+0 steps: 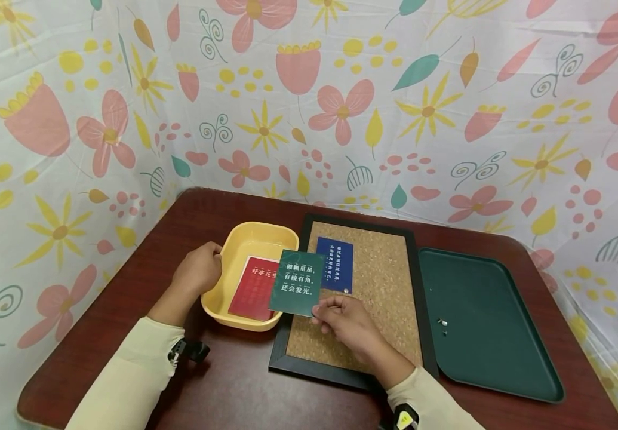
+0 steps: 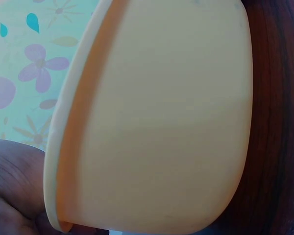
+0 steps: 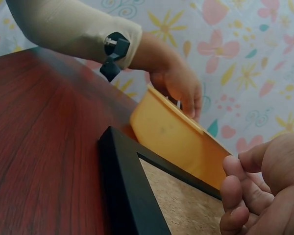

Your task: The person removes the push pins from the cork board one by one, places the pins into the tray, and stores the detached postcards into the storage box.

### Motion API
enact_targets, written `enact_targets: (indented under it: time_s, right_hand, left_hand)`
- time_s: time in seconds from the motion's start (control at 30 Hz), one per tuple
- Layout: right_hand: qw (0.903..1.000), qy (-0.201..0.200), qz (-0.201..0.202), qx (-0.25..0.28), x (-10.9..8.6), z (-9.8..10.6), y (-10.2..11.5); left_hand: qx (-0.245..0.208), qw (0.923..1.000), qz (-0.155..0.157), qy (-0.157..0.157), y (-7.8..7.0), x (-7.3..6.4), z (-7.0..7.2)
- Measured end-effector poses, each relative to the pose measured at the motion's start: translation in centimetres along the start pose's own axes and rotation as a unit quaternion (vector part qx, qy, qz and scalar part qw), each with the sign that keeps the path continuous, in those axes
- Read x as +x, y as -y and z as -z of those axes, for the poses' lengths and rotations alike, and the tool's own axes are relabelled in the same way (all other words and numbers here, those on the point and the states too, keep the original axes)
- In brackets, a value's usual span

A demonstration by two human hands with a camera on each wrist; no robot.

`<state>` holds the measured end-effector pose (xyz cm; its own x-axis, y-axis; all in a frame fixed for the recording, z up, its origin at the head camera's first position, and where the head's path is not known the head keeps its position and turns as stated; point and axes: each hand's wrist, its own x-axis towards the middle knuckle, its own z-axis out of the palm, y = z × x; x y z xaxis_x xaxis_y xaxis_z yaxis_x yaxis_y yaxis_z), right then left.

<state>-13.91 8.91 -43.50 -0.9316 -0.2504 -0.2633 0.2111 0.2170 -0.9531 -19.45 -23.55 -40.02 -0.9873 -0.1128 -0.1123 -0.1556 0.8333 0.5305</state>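
Note:
My left hand [image 1: 199, 269] grips the left rim of a yellow plastic basin [image 1: 213, 301]. Inside the basin lies a red card [image 1: 252, 298] with white lettering, partly covered. My right hand [image 1: 349, 322] pinches the lower right corner of a dark green card [image 1: 297, 283] with white characters, which overlaps the basin's right rim and the corkboard in the head view. A blue card [image 1: 341, 263] with white writing is on the corkboard [image 1: 384, 298], a pushpin [image 1: 347, 291] at its lower edge. In the right wrist view, the right thumb and fingers [image 3: 235, 178] meet at their tips.
The corkboard's black frame [image 1: 335, 373] stands between the basin and a dark green tray [image 1: 494, 334]. A few small pins [image 1: 442, 323] lie on the tray's left side. All sit on a dark red-brown wooden table [image 1: 244, 376]. Flower-patterned cloth [image 1: 309, 119] encloses the back and left.

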Motion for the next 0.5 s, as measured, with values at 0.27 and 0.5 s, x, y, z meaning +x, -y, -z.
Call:
enact_targets:
  time_s: [0.27, 0.5]
  right_hand:
    - [0.9999, -0.006, 0.01, 0.006, 0.6, -0.7, -0.1]
    - [0.9999, 0.002, 0.016, 0.005, 0.8, -1.4, -0.3]
  left_hand:
    - [0.001, 1.0, 0.003, 0.001, 0.0, 0.0, 0.0]
    - [0.001, 1.0, 0.004, 0.001, 0.0, 0.1, 0.0]
